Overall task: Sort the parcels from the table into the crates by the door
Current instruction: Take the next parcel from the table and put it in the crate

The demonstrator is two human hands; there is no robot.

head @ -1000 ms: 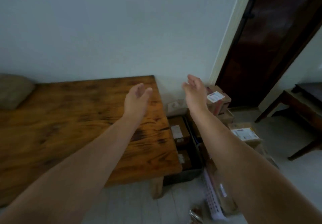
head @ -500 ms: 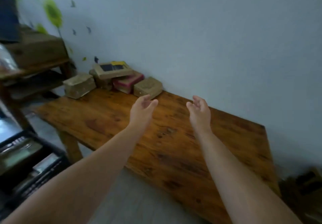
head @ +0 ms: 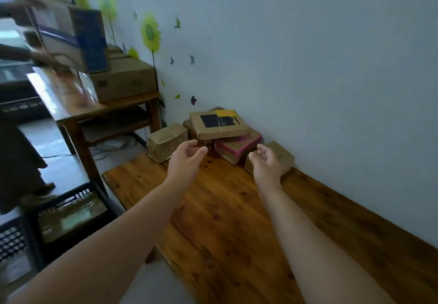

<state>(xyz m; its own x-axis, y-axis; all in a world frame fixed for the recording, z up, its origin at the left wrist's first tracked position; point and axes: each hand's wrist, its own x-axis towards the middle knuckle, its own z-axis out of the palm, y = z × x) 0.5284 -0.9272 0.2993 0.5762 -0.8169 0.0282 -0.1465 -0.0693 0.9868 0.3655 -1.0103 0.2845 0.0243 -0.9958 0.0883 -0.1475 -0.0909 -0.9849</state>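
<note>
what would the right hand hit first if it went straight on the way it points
Most likely the small brown parcel by the wall: the open right hand points at it with nothing visible between. Depth is unclear, though.

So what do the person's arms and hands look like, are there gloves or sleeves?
No gloves and no sleeves. The left hand and right hand are bare, fingers too. The left arm and right arm are bare as far as the picture shows. No watch, bracelet or ring shows on either.
</note>
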